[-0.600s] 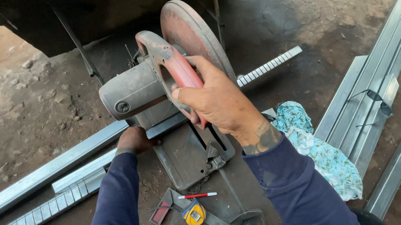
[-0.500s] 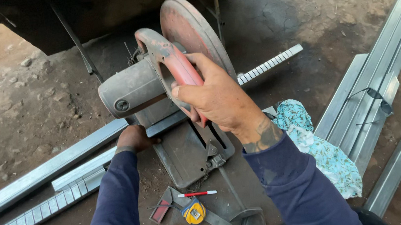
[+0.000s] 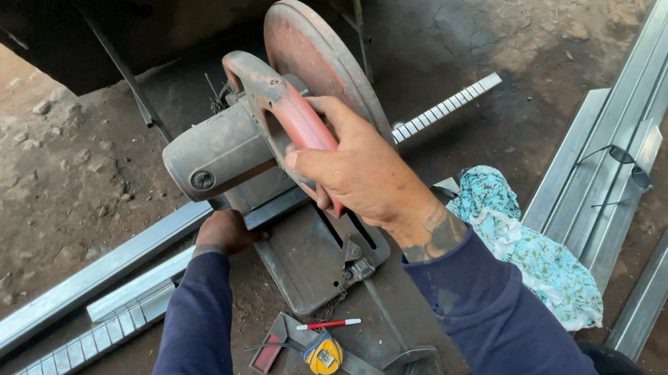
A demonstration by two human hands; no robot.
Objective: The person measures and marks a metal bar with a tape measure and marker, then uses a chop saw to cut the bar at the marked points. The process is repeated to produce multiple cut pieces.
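Note:
A chop saw with a red blade guard and a grey motor sits on the dirt floor. My right hand grips its red handle from above. My left hand presses on a long grey metal channel that runs under the saw, right beside the saw's base plate. A notched metal strip sticks out on the far side of the blade.
A yellow tape measure, a red pen and a metal square lie near my knees. A turquoise patterned cloth lies to the right, beside stacked metal channels. Another notched strip lies at left.
The view has drifted slightly. Both hands keep the same hold on the saw handle and the channel.

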